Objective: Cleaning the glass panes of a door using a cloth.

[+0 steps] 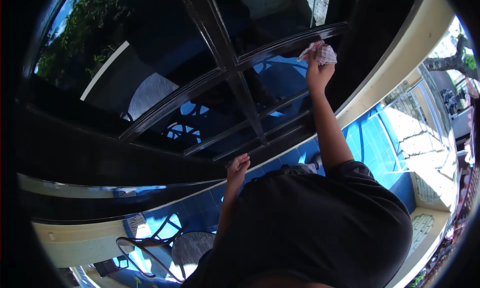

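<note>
White, red-lined fabric makes up the cloth (327,54), bunched in the right hand (320,77), which pinches it between thumb and fingers against a glossy dark bar of the door (197,23). It should handle as light, soft and limp, nothing fragile; gathering it from the middle looks surer than holding a loose corner. The left hand (239,165), lower down, is relaxed, fingers loosely bent and nothing visible in them; whether it touches the door's lower edge, I cannot tell.

Between and above the hands, the glass (280,75) looks smooth, likely slick, and mirrors foliage and furniture. Beyond the right hand runs a cream wall (400,50). Below and right of it, blue tiles (360,138) stretch sunlit toward a pale railing (395,138). Below and left of the left hand stand a chair (145,249) and a round grey top (192,248). Farthest right is a branch (445,63).
</note>
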Action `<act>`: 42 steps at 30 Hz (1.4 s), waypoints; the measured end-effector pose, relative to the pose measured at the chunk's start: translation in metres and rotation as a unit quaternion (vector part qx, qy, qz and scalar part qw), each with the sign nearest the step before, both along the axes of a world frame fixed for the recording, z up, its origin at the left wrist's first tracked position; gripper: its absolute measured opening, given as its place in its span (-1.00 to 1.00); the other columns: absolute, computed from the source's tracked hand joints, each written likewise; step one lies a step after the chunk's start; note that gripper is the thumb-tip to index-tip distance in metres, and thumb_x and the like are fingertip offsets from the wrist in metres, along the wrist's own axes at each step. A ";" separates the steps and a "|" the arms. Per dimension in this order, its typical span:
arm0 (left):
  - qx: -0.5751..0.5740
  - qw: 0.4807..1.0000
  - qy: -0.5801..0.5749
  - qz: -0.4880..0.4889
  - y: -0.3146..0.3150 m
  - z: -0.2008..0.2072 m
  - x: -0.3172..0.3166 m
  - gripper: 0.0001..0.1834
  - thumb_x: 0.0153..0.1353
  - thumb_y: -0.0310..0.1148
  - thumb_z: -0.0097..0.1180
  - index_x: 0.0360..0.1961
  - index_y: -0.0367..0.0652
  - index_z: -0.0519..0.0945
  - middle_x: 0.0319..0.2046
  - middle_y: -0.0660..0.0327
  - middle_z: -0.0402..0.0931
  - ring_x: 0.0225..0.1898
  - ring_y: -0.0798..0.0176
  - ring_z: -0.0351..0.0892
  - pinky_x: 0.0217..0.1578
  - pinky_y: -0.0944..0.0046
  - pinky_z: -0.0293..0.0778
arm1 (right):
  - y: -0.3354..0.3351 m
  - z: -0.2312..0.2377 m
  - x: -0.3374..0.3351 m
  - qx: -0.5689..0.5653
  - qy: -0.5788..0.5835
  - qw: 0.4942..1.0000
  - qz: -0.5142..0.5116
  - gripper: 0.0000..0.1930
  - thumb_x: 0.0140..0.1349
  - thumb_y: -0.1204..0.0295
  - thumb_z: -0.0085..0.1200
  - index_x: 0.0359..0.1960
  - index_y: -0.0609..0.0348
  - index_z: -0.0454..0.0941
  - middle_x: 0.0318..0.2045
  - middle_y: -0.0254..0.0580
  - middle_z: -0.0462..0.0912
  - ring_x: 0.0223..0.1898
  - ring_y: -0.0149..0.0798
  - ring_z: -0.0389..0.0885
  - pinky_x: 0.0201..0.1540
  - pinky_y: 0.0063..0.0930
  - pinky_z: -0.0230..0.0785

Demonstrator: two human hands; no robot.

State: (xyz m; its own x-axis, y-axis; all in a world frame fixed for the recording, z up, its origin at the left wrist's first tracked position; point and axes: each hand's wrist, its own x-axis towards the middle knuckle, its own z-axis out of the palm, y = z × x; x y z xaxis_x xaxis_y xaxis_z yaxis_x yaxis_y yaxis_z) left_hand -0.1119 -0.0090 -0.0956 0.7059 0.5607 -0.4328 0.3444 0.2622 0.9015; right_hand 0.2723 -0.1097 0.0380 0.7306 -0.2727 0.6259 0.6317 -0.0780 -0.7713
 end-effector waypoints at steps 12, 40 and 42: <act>0.011 0.996 -0.086 -0.011 -0.004 -0.020 -0.008 -0.46 0.51 -0.30 0.11 0.42 -0.28 0.38 0.29 -0.09 0.51 0.27 0.10 0.54 0.34 0.15 0.43 | -0.050 -0.136 -0.110 -0.332 0.109 0.872 0.343 -0.68 0.27 0.32 0.36 -0.09 0.30 0.60 -0.32 -0.08 0.70 -0.37 -0.11 0.69 -0.25 -0.33 0.52; -0.047 0.893 -0.350 0.280 -0.034 0.047 0.085 -0.47 0.59 -0.25 0.06 0.45 -0.11 0.22 0.13 0.13 0.48 -0.04 0.34 0.57 0.04 0.32 0.52 | -0.034 -0.046 -0.179 -0.365 0.031 0.751 0.550 -0.54 0.22 0.57 0.24 0.19 0.27 0.55 0.02 0.02 0.64 -0.02 0.00 0.63 0.10 -0.26 0.44; 0.013 0.893 -0.368 0.259 -0.031 0.058 0.095 -0.43 0.59 -0.28 0.05 0.50 -0.10 0.18 0.13 0.13 0.49 -0.04 0.33 0.58 0.04 0.32 0.53 | -0.045 -0.047 -0.163 -0.360 0.024 0.778 0.515 -0.57 0.25 0.57 0.26 0.17 0.28 0.57 -0.01 0.01 0.66 -0.05 -0.03 0.65 0.09 -0.29 0.45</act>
State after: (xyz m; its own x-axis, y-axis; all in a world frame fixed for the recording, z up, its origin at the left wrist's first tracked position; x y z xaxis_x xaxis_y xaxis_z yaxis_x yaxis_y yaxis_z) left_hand -0.0172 -0.0396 -0.0378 0.4371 0.8974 0.0604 -0.5058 0.1896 0.8416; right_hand 0.1090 -0.1550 -0.0086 0.3575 0.8807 0.3107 0.6169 0.0271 -0.7866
